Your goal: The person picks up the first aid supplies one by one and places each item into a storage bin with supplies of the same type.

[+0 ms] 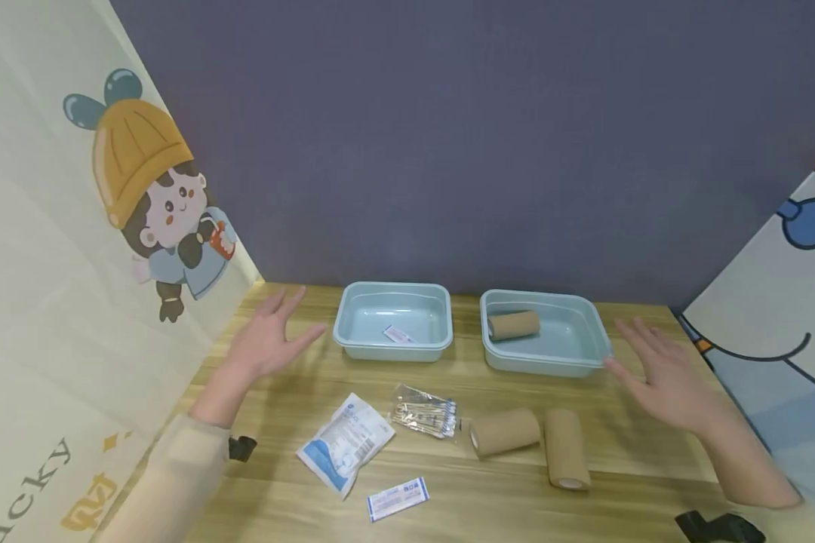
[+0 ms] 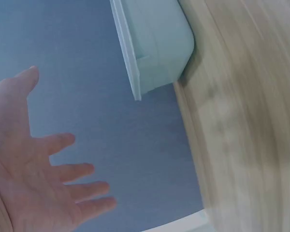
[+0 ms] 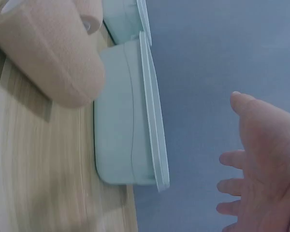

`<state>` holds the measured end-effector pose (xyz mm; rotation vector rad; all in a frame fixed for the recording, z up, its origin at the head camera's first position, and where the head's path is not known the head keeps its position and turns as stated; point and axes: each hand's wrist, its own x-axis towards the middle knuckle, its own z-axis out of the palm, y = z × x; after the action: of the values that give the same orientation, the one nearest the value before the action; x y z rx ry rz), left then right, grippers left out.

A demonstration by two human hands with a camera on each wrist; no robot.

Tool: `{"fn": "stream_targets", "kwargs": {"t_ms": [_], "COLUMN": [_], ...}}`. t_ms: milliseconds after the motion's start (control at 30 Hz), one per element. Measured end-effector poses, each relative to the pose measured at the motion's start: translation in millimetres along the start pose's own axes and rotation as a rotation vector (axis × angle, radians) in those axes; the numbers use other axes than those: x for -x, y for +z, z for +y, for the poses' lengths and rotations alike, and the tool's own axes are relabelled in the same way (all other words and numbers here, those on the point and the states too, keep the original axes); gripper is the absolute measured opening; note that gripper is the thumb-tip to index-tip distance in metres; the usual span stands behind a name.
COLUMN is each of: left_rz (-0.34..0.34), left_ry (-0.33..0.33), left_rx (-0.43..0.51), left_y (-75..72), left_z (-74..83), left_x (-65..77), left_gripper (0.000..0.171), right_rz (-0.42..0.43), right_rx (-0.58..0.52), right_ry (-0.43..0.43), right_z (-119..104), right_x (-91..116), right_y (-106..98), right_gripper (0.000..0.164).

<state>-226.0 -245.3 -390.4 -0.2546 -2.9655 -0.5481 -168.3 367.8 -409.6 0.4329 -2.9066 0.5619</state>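
My left hand [image 1: 266,339] hovers left of the left light-blue tray [image 1: 394,352], fingers spread and holding nothing. On the other side my right hand [image 1: 668,381] is held, fingers apart and also without anything in it, beside the right light-blue tray [image 1: 546,366]. Inside the left tray lies a small white-and-blue packet [image 1: 398,334]. A tan bandage roll [image 1: 514,325] lies in the right tray. Both palms show in the wrist views, the left hand [image 2: 43,179] near one tray's wall and the right hand [image 3: 268,164] near the other's.
On the wooden table lie a white-and-blue pouch [image 1: 346,443], a clear bag of cotton swabs [image 1: 424,412], a small flat packet [image 1: 398,498] and two tan bandage rolls [image 1: 505,432]. A dark grey panel [image 1: 462,151] stands behind the trays, with printed sheets at both sides.
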Motion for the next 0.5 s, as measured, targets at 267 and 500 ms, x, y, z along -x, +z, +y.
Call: {"fn": "stream_targets", "kwargs": {"t_ms": [267, 500], "left_rz": [-0.018, -0.06], "left_ry": [-0.009, -0.043], "left_rx": [0.23, 0.426], "left_y": [8.8, 30.9], "left_z": [-2.9, -2.2], "left_x": [-6.6, -15.0], "left_gripper": [0.086, 0.092], "right_rz": [0.052, 0.037], "right_rx": [-0.041, -0.045], "right_ry": [-0.087, -0.134], "right_z": [-33, -70], "right_x": [-14, -23], "right_y": [7, 13], "right_gripper": [0.073, 0.072]}}
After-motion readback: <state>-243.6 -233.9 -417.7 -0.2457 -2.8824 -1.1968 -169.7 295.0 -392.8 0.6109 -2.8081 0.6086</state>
